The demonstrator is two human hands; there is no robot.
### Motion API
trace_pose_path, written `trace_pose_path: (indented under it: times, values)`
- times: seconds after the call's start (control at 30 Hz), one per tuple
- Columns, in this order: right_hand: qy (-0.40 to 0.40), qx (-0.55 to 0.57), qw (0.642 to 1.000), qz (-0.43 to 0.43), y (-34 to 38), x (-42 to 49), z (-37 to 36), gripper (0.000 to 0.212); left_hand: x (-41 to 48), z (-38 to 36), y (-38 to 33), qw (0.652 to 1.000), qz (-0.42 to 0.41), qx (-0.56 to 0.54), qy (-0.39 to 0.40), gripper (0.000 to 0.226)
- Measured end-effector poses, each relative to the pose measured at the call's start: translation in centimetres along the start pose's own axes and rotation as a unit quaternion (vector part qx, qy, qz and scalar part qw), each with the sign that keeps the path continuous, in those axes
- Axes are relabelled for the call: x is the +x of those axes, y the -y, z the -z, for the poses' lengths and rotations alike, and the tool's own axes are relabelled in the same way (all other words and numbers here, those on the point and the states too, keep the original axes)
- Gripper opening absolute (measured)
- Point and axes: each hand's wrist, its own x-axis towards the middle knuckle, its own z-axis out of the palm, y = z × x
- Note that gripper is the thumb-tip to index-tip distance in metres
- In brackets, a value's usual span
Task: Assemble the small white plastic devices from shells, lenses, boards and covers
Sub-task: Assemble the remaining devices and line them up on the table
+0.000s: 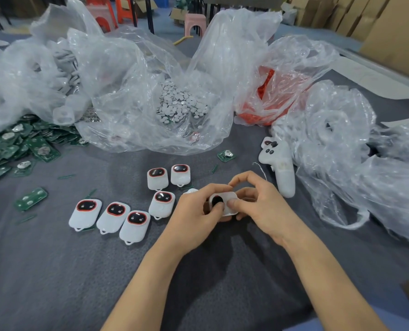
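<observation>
Your green boards (pixel 19 149) lie heaped far left, within reach; finished devices (pixel 117 217) line up beside your left hand (pixel 198 209). Both it and your right hand (pixel 258 201) pinch the white shell (pixel 225 204) closed-fingered, thumbs apparently seating the dark lens. No readable writing shows.

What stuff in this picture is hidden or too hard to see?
Head view:
- The white device in both hands: the left hand and right hand cover its edges and underside.
- Another white piece behind the left hand: mostly hidden.
- The orange parts: blurred by their plastic bag.
- The small white discs: too small for detail.
- The circuit board pile: partly under plastic and cut off at the left edge.
</observation>
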Motion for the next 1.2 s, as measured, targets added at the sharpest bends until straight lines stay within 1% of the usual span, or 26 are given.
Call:
trace_pose_path:
  times: [0.1, 0.23, 0.37, 0.43, 0.5, 0.57, 0.6, 0.73, 0.83, 0.93, 1.07, 1.13, 1.2]
  values:
    - [0.000, -0.018, 1.000, 0.004, -0.1, 0.0, -0.1, 0.031, 0.0, 0.0, 0.0, 1.000, -0.001, 0.000, -0.003, 0.034]
    - [0.010, -0.062, 0.998, -0.002, -0.1, 0.2, -0.2, 0.033, 0.0, -0.1, 0.4, 0.999, -0.006, 0.035, -0.006, 0.034]
    - [0.014, -0.114, 0.993, -0.005, 0.1, 0.5, -0.2, 0.031, -0.1, 0.0, 0.4, 0.996, -0.030, 0.085, -0.018, 0.033]
    - [0.008, -0.136, 0.991, -0.012, 0.2, 0.6, 0.0, 0.028, -0.2, 0.1, 0.2, 0.992, -0.059, 0.107, -0.026, 0.032]
    - [0.009, -0.154, 0.988, -0.027, 0.4, 0.8, 0.3, 0.027, -0.2, -0.2, 0.1, 0.987, -0.092, 0.128, -0.014, 0.041]
    - [0.015, -0.175, 0.984, -0.044, 0.7, 1.1, 0.8, 0.027, -0.2, -0.6, 0.1, 0.983, -0.108, 0.149, 0.003, 0.053]
    - [0.022, -0.181, 0.982, -0.054, 0.8, 1.2, 1.0, 0.025, -0.2, -0.8, 0.1, 0.981, -0.111, 0.159, 0.003, 0.056]
    - [0.047, -0.208, 0.973, -0.085, 1.3, 1.7, 1.3, 0.016, -0.1, -1.1, 0.1, 0.973, -0.111, 0.201, -0.018, 0.051]
    - [0.065, -0.244, 0.963, -0.098, 1.8, 2.3, 1.3, 0.012, -0.1, -1.2, 0.2, 0.974, -0.110, 0.196, -0.030, 0.045]
    - [0.095, -0.303, 0.940, -0.123, 2.4, 3.3, 1.1, 0.013, -0.1, -1.5, 0.1, 0.976, -0.106, 0.187, -0.039, 0.042]
    - [0.092, -0.405, 0.901, -0.128, 3.2, 4.1, 0.4, 0.018, -0.1, -1.6, 0.1, 0.979, -0.098, 0.174, -0.041, 0.041]
    - [0.082, -0.477, 0.868, -0.110, 3.7, 3.9, -0.2, 0.014, -0.1, -1.6, 0.0, 0.979, -0.095, 0.175, -0.040, 0.039]
    - [0.063, -0.557, 0.824, -0.078, 4.2, 3.7, -0.6, 0.014, -0.1, -1.6, 0.0, 0.979, -0.096, 0.177, -0.041, 0.038]
